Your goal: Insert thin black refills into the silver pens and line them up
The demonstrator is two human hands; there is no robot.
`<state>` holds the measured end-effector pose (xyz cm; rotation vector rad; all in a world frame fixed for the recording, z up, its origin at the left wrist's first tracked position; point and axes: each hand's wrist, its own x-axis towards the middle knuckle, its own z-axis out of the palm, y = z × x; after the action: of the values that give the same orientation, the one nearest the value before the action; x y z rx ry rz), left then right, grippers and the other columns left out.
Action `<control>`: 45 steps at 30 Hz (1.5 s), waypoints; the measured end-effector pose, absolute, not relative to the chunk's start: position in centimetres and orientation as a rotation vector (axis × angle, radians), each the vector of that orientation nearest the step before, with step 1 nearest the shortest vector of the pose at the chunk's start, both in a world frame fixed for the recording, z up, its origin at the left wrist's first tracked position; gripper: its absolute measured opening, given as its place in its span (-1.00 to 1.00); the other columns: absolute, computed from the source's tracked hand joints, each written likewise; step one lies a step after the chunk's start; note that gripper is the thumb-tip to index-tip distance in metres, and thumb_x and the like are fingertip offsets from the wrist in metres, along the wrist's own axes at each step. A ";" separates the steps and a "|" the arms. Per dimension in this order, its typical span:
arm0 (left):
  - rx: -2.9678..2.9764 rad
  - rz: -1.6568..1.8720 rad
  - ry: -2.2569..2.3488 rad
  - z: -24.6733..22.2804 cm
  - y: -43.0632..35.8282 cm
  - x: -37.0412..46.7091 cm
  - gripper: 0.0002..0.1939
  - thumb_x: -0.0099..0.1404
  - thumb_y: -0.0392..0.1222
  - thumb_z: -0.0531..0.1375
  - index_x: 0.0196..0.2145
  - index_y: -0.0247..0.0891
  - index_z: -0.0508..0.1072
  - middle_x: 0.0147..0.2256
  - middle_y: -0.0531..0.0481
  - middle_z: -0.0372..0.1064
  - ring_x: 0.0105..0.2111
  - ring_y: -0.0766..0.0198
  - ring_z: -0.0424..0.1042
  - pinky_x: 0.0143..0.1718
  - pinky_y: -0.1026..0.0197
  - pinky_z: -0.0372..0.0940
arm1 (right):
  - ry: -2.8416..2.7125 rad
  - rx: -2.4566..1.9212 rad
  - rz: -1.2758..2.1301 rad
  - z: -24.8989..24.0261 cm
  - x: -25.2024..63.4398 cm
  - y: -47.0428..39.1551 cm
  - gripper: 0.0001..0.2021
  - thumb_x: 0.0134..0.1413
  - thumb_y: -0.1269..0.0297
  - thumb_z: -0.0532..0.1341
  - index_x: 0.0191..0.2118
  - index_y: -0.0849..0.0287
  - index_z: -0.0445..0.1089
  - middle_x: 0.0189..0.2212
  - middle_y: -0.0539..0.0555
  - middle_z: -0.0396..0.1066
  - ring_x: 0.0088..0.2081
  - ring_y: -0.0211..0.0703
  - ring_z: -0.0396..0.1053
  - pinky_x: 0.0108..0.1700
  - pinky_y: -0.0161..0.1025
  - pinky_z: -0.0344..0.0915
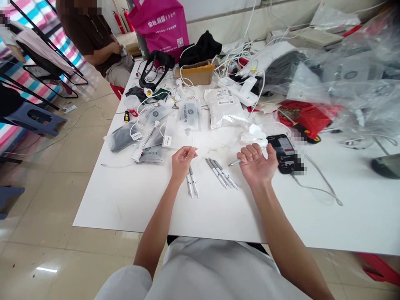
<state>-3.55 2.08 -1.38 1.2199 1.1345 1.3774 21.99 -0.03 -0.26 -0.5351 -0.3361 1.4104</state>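
My right hand (pixel 256 163) is turned palm up with its fingers curled round a pen (pixel 234 162), whose tip points left. My left hand (pixel 183 163) is closed, thumb against fingers, above two white and grey pens (pixel 192 183) lying side by side; what it pinches, if anything, is too small to name. Between the hands lies a group of several similar pens (pixel 221 174) on the white table (pixel 125 204). Just right of my right hand is a black phone (pixel 281 153) with its screen lit.
Plastic-bagged items (pixel 153 152), a white package (pixel 225 108), a cardboard box (pixel 197 74) and tangled cables cover the back. Clear plastic bags (pixel 350 75) pile up at the right. A cable (pixel 321 177) trails below the phone. A person (pixel 93 41) sits beyond the table's left corner.
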 end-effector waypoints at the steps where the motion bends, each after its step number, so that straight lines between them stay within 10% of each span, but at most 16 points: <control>1: 1.223 1.372 1.134 -1.5 2.1 -3.5 -0.57 0.35 0.19 0.39 -0.27 -0.29 0.62 -0.33 -0.08 0.59 -0.31 0.27 0.52 -0.16 0.18 0.41 | -0.335 -0.515 1.419 -0.3 22.0 0.0 -0.53 0.35 0.05 0.22 -0.47 0.06 -0.04 -0.54 -0.12 -0.17 -0.54 -0.25 -0.06 -0.51 -0.24 0.25; 16: 1.598 0.941 0.978 -0.3 -0.2 -2.4 -0.60 0.37 0.06 0.42 0.07 -0.14 0.68 -0.18 -0.08 0.66 -0.12 0.15 0.55 0.00 0.12 0.31 | -0.313 -0.465 1.475 0.5 19.2 -1.0 -0.65 0.30 0.03 0.26 -0.42 0.06 0.18 -0.50 -0.11 -0.09 -0.48 -0.26 0.07 -0.34 -0.20 0.42; 34: 1.649 1.252 1.014 -1.6 0.0 -1.5 -0.79 0.38 0.03 0.41 -0.14 -0.11 0.74 -0.22 -0.13 0.65 -0.18 0.10 0.51 -0.04 0.01 0.38 | -0.405 -0.624 1.443 0.8 16.7 -1.9 -0.60 0.26 -0.16 0.29 -0.42 0.00 0.28 -0.39 -0.05 0.20 -0.23 -0.14 0.41 0.36 0.24 0.42; 41: 0.936 1.134 0.601 -0.3 0.9 -3.8 0.08 -0.08 0.70 0.35 0.18 -0.13 0.57 0.20 -0.28 0.47 0.08 -0.06 0.47 0.03 0.02 0.37 | -0.287 -0.523 1.467 0.3 18.0 -1.7 -0.75 0.25 0.08 0.31 -0.39 0.02 0.31 -0.42 -0.08 0.22 -0.24 -0.18 0.43 0.40 0.26 0.37; 45: 0.663 1.026 0.495 -1.0 1.0 -5.3 0.35 -0.33 0.87 0.22 0.22 -0.12 0.48 -0.02 -0.26 0.50 -0.08 -0.05 0.45 -0.16 0.03 0.32 | -0.217 -0.495 1.444 0.1 18.6 -1.6 -0.70 0.27 -0.04 0.29 -0.36 0.04 0.34 -0.40 -0.06 0.27 -0.23 -0.15 0.46 0.41 0.24 0.37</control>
<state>-5.33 1.03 -1.02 0.6633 0.4951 1.0263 18.62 -1.56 0.10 -0.4952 -0.2169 1.4442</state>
